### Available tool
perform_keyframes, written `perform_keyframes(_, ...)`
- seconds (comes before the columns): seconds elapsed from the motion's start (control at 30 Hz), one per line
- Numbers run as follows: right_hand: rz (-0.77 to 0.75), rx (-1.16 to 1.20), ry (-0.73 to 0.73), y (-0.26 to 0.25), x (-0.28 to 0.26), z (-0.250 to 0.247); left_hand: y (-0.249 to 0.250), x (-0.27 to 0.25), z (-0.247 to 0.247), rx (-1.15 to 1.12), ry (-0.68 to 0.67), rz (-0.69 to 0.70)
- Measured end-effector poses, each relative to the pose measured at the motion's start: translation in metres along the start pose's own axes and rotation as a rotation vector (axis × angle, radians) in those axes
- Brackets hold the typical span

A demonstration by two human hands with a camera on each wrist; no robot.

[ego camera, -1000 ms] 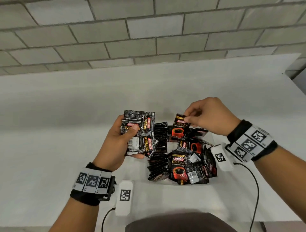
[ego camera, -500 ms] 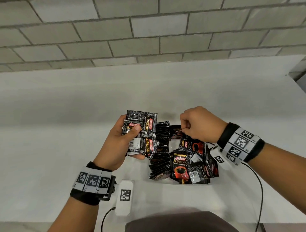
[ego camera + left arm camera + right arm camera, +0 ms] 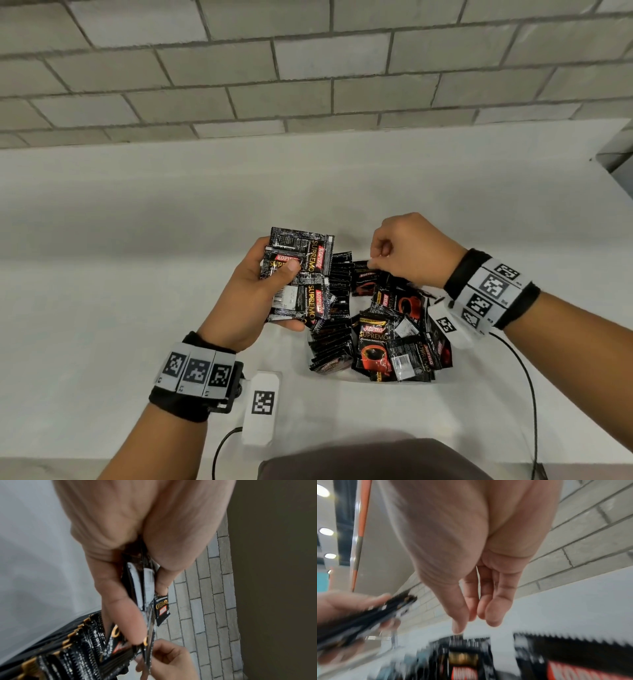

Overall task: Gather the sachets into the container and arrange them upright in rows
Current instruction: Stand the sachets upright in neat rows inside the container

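One sachet (image 3: 364, 282) has gone from the right hand (image 3: 407, 250) into the container (image 3: 359, 382). A second ago it was pinched and held up clear of the pile; half a second ago the hand had dipped to the far end of the box. Now the sachet stands there on edge, beside the far end of the upright row (image 3: 330, 346) along the container's left side. In the right wrist view the fingers hang down, loosely together, with nothing between them. The thumb tip (image 3: 458, 623) sits at the sachet's serrated top edge; touching or just clear, cannot tell through the blur. Judgement: this placement is finished or nearly so, and the hand is free for the next piece. The left hand (image 3: 250, 301) has not moved: thumb across the front, fingers behind, clamped on a fanned stack of sachets (image 3: 301, 274) held above the table (image 3: 137, 274), just left of the container. The two hands are apart, with the row between them. Task state: one row is formed and a second is barely begun. The right half of the container still holds a loose jumble (image 3: 404, 342) lying flat and tilted at all angles. Those pieces, plus the left-hand stack, remain to be stood up, so I put the task well short of done. Risk: the new sachet has little beside it and may tip over.
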State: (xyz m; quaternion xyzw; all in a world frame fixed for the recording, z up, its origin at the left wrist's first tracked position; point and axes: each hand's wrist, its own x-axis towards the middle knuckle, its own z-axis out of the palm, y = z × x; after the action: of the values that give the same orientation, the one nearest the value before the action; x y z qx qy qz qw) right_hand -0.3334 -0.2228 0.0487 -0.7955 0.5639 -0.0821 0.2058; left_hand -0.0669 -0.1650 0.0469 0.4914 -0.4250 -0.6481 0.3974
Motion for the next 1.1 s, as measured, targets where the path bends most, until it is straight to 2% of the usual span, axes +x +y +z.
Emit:
perform_keyframes(0.07, 0.007, 0.086, 0.117, -0.004, -0.006, -0.017, 0.001, 0.001, 0.003, 0.0, -0.025, 0.002)
perform_keyframes(0.17, 0.071, 0.35, 0.297, -0.016, -0.025, -0.042, 0.001, 0.0, 0.014, -0.007, -0.11, -0.008)
perform_keyframes(0.23, 0.068, 0.461, 0.246, -0.031, -0.038, -0.047, 0.001, 0.0, 0.023, -0.021, -0.171, -0.015)
perform_keyframes(0.3, 0.064, 0.403, 0.161, -0.042, -0.044, -0.038, 0.0, 0.0, 0.031, -0.036, -0.207, -0.016)
perform_keyframes(0.4, 0.122, 0.446, 0.195, -0.039, -0.043, -0.025, -0.002, 0.002, 0.036, -0.046, -0.218, -0.026)
perform_keyframes(0.53, 0.161, 0.607, 0.435, -0.026, -0.046, -0.023, -0.003, 0.004, 0.028, -0.072, -0.19, -0.053)
perform_keyframes(0.63, 0.034, 0.788, 0.625, -0.03, -0.055, -0.025, -0.004, 0.003, 0.023, -0.071, -0.163, -0.067)
perform_keyframes(0.7, -0.043, 0.845, 0.58, -0.035, -0.059, -0.021, -0.003, 0.003, 0.024, -0.073, -0.156, -0.081)
perform_keyframes(0.8, -0.056, 0.778, 0.389, -0.038, -0.06, -0.008, -0.001, 0.002, 0.03, -0.1, -0.168, -0.101)
perform_keyframes(0.87, -0.101, 0.677, 0.343, -0.035, -0.061, -0.001, 0.002, 0.001, 0.032, -0.143, -0.175, -0.122)
perform_keyframes(0.93, -0.117, 0.673, 0.327, -0.034, -0.062, 0.0, 0.004, 0.001, 0.032, -0.186, -0.168, -0.142)
perform_keyframes(1.03, -0.034, 0.637, 0.309, -0.035, -0.061, -0.002, 0.004, 0.0, 0.029, -0.186, -0.159, -0.145)
perform_keyframes(1.1, 0.053, 0.628, 0.224, -0.034, -0.057, -0.006, 0.004, 0.0, 0.028, -0.172, -0.163, -0.131)
